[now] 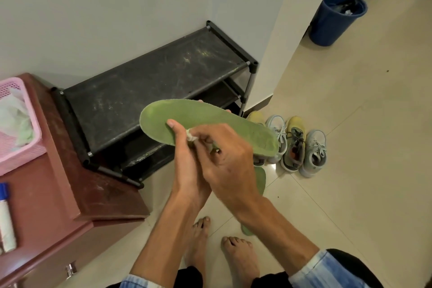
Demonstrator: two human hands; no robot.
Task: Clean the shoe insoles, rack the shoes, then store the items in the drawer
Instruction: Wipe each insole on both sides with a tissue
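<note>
Now wipe point(191, 136) on grn insole point(245, 131).

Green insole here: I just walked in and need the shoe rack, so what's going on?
A person holds a green insole in the left hand and presses a small white wad to it with the right hand. A second insole lies on the floor below. The shoes stand on the floor beside the black rack, not yet racked.

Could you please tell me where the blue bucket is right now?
In the head view the blue bucket stands on the floor at the upper right, against the white pillar, beyond the row of shoes.
</note>
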